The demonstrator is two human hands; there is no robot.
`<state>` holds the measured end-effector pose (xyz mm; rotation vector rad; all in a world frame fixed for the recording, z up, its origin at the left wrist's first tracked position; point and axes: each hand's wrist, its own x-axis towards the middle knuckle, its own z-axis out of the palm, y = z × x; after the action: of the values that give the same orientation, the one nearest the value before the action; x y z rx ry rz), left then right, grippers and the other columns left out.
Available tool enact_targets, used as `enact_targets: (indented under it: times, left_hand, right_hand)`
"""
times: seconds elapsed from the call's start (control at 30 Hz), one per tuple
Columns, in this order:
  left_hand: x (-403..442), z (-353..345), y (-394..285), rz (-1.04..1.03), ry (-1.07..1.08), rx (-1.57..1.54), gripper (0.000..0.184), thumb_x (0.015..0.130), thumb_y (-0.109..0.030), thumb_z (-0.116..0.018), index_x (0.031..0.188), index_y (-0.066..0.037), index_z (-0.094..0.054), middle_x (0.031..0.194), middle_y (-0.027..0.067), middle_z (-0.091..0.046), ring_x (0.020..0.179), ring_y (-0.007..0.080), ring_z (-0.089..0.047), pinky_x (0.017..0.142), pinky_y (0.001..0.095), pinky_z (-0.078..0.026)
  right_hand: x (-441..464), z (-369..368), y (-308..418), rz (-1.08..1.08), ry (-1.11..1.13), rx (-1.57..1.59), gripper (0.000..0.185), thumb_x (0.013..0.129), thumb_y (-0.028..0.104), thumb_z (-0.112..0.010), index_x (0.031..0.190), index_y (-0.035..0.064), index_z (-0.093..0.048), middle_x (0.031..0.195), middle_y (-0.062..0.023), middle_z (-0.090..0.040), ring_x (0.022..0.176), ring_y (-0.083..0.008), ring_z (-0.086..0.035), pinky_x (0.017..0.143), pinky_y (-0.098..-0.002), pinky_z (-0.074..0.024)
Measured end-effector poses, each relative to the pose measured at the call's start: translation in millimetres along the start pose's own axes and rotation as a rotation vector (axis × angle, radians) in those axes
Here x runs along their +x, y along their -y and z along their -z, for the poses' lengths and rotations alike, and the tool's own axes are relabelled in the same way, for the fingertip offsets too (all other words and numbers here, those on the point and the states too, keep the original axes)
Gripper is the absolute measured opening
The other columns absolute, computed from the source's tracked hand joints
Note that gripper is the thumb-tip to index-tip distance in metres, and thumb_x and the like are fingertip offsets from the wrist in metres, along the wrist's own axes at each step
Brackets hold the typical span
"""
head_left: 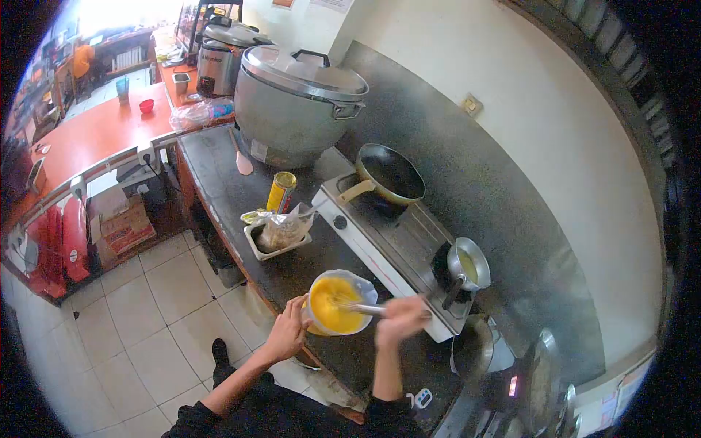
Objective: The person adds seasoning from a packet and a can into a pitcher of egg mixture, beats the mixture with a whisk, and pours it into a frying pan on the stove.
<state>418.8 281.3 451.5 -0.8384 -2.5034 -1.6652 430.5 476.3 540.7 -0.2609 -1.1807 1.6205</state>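
Note:
A pale plastic container (pixel 369 289) holding yellow liquid is at the counter's front edge. My left hand (pixel 289 332) grips its left rim, the fingers curled against the side. In my right hand (pixel 403 321), closed and blurred, is the handle of a whisk (pixel 369 309), whose wires dip into the yellow liquid. Behind the container, a metal tray (pixel 272 255) holds a plastic bag (pixel 283 231) with something brownish inside. A yellow can (pixel 281 193) stands just beyond the tray.
A two-burner stove (pixel 394 252) bears a frying pan (pixel 391 174) and a small saucepan (pixel 469 263). Behind are a large rice cooker (pixel 292 109) and a pink spoon (pixel 243 162). More pans (pixel 473 347) stand at the right. A black shoe (pixel 220 352) shows on the tiled floor.

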Motion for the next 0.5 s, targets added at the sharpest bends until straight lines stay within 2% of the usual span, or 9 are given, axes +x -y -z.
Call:
enact_targets:
  times: [0.07, 0.1, 0.2, 0.3, 0.33, 0.37, 0.43, 0.47, 0.5]
  left_hand:
    - [-3, -1, 1, -0.014, 0.011, -0.005, 0.052, 0.088, -0.015, -0.048, 0.133, -0.002, -0.026, 0.126, 0.0233, -0.037, 0.112, 0.0409, -0.043, 0.088, 0.0477, -0.04]
    - [0, -1, 3, -0.027, 0.002, -0.005, 0.052, 0.088, -0.015, -0.048, 0.133, -0.002, -0.026, 0.126, 0.0234, -0.037, 0.112, 0.041, -0.043, 0.088, 0.0477, -0.04]
    - [0, -3, 6, -0.004, 0.017, -0.018, 0.052, 0.088, -0.015, -0.048, 0.133, -0.002, -0.026, 0.126, 0.0235, -0.037, 0.112, 0.0414, -0.043, 0.088, 0.0475, -0.04]
    - [0, -1, 1, 0.007, 0.018, 0.0, 0.052, 0.089, -0.016, -0.048, 0.133, -0.002, -0.025, 0.126, 0.0232, -0.037, 0.112, 0.0415, -0.043, 0.088, 0.0476, -0.04]
    - [-3, 1, 0, 0.001, 0.029, 0.001, 0.052, 0.089, -0.016, -0.048, 0.133, -0.002, -0.025, 0.126, 0.0232, -0.037, 0.112, 0.0416, -0.043, 0.088, 0.0476, -0.04]
    - [-4, 2, -1, -0.008, 0.035, 0.0, 0.052, 0.089, -0.016, -0.047, 0.133, -0.002, -0.025, 0.126, 0.0233, -0.037, 0.112, 0.0418, -0.043, 0.089, 0.0477, -0.04]
    - [2, 2, 1, -0.021, 0.018, -0.004, 0.052, 0.089, -0.016, -0.048, 0.133, -0.002, -0.025, 0.126, 0.0233, -0.037, 0.111, 0.042, -0.043, 0.089, 0.0477, -0.04]
    - [-2, -1, 2, -0.014, 0.024, -0.01, 0.052, 0.089, -0.016, -0.048, 0.133, -0.002, -0.025, 0.126, 0.0233, -0.037, 0.111, 0.042, -0.043, 0.089, 0.0477, -0.04]
    - [0, -1, 4, -0.011, 0.025, -0.011, 0.052, 0.089, -0.016, -0.048, 0.133, -0.002, -0.025, 0.126, 0.0233, -0.037, 0.111, 0.042, -0.043, 0.089, 0.0477, -0.04]
  right_hand:
    - [-18, 19, -29, -0.042, 0.142, -0.22, 0.039, 0.092, 0.027, -0.043, 0.058, 0.0126, -0.032, 0.043, 0.0022, -0.028, 0.033, -0.0096, -0.027, 0.031, -0.0258, -0.0224]
    - [-17, 13, -10, -0.167, 0.207, -0.162, 0.039, 0.093, 0.026, -0.043, 0.057, 0.0122, -0.031, 0.043, 0.0023, -0.027, 0.033, -0.0098, -0.027, 0.031, -0.026, -0.0221]
    - [14, -8, 57, -0.262, 0.119, -0.026, 0.044, 0.092, 0.027, -0.044, 0.054, 0.0144, -0.027, 0.043, 0.0029, -0.025, 0.033, -0.0091, -0.025, 0.031, -0.026, -0.02]
    - [3, -4, 14, -0.102, -0.049, 0.054, 0.041, 0.091, 0.022, -0.047, 0.054, 0.0153, -0.031, 0.043, 0.0027, -0.03, 0.032, -0.0088, -0.027, 0.031, -0.0255, -0.0217]
    - [-11, 12, -31, 0.115, 0.018, -0.236, 0.042, 0.089, 0.018, -0.05, 0.053, 0.0146, -0.03, 0.043, 0.0019, -0.031, 0.032, -0.0093, -0.029, 0.031, -0.0252, -0.0223]
    - [-18, 17, -28, -0.146, -0.037, 0.025, 0.044, 0.089, 0.017, -0.053, 0.052, 0.0136, -0.03, 0.041, 0.0008, -0.03, 0.031, -0.0107, -0.03, 0.031, -0.026, -0.0223]
    - [-6, 7, 12, -0.163, 0.171, -0.072, 0.046, 0.09, 0.018, -0.051, 0.051, 0.0132, -0.028, 0.041, 0.0009, -0.029, 0.031, -0.0102, -0.029, 0.031, -0.0263, -0.021]
    - [3, 8, 22, -0.231, 0.08, 0.008, 0.043, 0.092, 0.018, -0.049, 0.055, 0.0134, -0.027, 0.043, 0.0004, -0.031, 0.032, -0.0099, -0.03, 0.031, -0.0259, -0.0204]
    - [8, 0, 45, -0.113, 0.149, -0.017, 0.039, 0.092, 0.019, -0.047, 0.059, 0.0126, -0.029, 0.044, 0.0004, -0.032, 0.033, -0.0093, -0.03, 0.031, -0.0246, -0.0197]
